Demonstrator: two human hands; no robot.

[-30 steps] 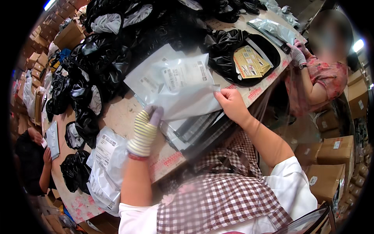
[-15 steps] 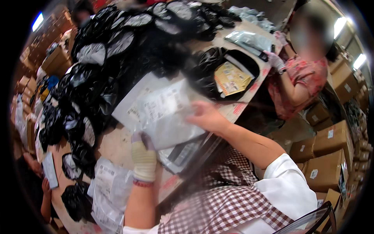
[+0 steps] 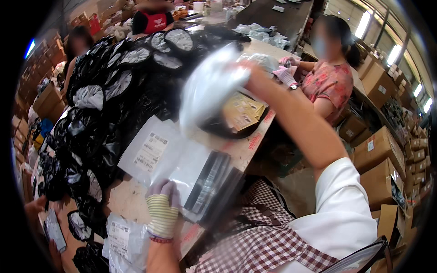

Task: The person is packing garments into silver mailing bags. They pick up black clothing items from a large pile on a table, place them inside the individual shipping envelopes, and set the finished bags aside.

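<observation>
Swung the blurred white parcel point(image 3: 202, 93), held at one end in the right hand point(image 3: 249, 75), off the labelled mailer point(image 3: 178, 163) to beyond its far right corner, apparently separating the two, while keeping the gloved left hand point(image 3: 163, 199) at its near edge, pinch impossible to tell.

Left hand point(image 3: 163, 204), striped glove, on near edge of stacked white mailing bags point(image 3: 180, 157). Right hand point(image 3: 254, 75), bare, motion-blurred, holding a crumpled white bag point(image 3: 207, 91) that partly hides yellow cards point(image 3: 244, 113). Black bags point(image 3: 77, 136) heaped on table point(image 3: 120, 202). Co-worker in floral shirt point(image 3: 327, 86) stands at upper right.
</observation>
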